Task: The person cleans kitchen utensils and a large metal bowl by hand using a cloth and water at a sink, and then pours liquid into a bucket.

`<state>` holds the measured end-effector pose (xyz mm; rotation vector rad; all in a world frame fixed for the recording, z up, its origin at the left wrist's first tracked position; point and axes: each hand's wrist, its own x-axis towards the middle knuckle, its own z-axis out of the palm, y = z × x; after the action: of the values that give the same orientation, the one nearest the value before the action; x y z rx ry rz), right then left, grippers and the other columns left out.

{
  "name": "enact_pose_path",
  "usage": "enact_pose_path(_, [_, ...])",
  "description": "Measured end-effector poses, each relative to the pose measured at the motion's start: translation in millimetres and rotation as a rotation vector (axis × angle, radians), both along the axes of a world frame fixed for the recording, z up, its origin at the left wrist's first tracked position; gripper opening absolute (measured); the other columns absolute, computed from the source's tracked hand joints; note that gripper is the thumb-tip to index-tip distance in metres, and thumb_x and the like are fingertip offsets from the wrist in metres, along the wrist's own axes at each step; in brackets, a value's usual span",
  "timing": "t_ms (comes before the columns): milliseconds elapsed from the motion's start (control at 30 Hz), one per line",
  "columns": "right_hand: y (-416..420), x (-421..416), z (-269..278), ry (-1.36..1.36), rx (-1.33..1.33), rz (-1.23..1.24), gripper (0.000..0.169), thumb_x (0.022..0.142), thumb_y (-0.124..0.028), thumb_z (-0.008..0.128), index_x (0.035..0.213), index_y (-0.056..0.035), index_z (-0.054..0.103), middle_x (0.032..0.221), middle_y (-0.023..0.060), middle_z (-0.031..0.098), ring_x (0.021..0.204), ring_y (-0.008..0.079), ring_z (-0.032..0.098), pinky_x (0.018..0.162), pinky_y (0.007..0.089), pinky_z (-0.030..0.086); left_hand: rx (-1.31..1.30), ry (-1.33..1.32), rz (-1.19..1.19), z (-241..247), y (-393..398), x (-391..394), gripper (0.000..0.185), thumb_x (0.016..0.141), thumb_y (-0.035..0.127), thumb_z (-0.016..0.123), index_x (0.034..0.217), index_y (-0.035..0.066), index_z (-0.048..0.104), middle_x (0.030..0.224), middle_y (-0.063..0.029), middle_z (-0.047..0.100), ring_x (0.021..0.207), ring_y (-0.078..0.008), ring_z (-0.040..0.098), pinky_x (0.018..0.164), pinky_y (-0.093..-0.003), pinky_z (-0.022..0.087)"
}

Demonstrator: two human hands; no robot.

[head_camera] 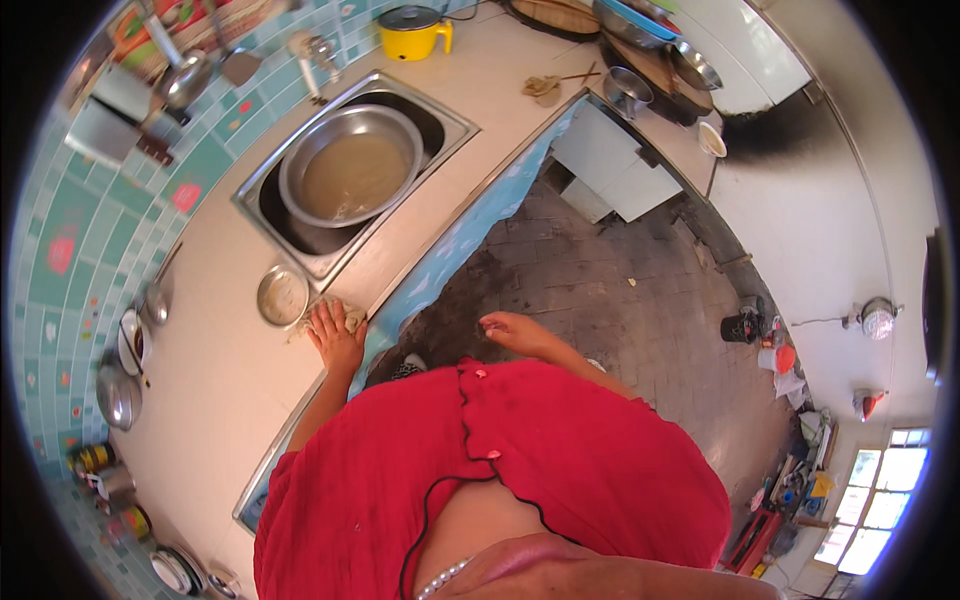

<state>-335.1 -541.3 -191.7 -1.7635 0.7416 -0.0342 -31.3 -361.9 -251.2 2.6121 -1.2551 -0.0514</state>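
Note:
My left hand (336, 336) presses flat on a crumpled tan cloth (354, 318) at the front edge of the beige countertop (217, 330). Just beyond its fingertips is a small metal bowl (283, 297) with a pale, cloudy residue inside. Next to that, a stainless steel sink (326, 264) is set into the counter. A wide metal basin (289, 184) of murky brownish water sits in the sink. My right hand (517, 334) hangs over the floor in front of my body, fingers loosely bent, with nothing visible in it.
A yellow electric pot (411, 37) stands behind the sink. A cleaver (105, 135) and a ladle (185, 75) hang on the tiled wall. Metal lids (118, 397) lean along the wall at left. Another cloth (541, 88) lies near the counter's inner corner, by a metal cup (628, 88).

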Motion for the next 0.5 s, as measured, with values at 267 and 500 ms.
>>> enact_pose_path(267, [-111.2, 23.3, 31.0, 0.073, -0.118, -0.085, 0.033, 0.085, -0.020, 0.053, 0.113, -0.0020, 0.051, 0.103, 0.0098, 0.060, 0.095, 0.0180, 0.057, 0.082, 0.0293, 0.044, 0.004, 0.008, -0.270, -5.3, -105.6, -7.8, 0.071, 0.073, 0.037, 0.060, 0.133, 0.014, 0.031, 0.140, -0.0130, 0.022, 0.131, -0.0335, 0.015, 0.102, -0.0549, 0.012])
enact_pose_path(500, [-197.5, 10.5, 60.6, 0.067, -0.204, -0.372, 0.032, 0.082, -0.023, 0.055, 0.108, -0.0042, 0.055, 0.100, 0.0126, 0.061, 0.092, 0.0226, 0.060, 0.079, 0.0325, 0.046, -0.142, 0.196, -0.902, -29.2, -236.2, 19.4, 0.051, 0.072, 0.026, 0.060, 0.119, 0.011, 0.046, 0.132, -0.0113, 0.034, 0.127, -0.0316, 0.024, 0.101, -0.0532, 0.017])
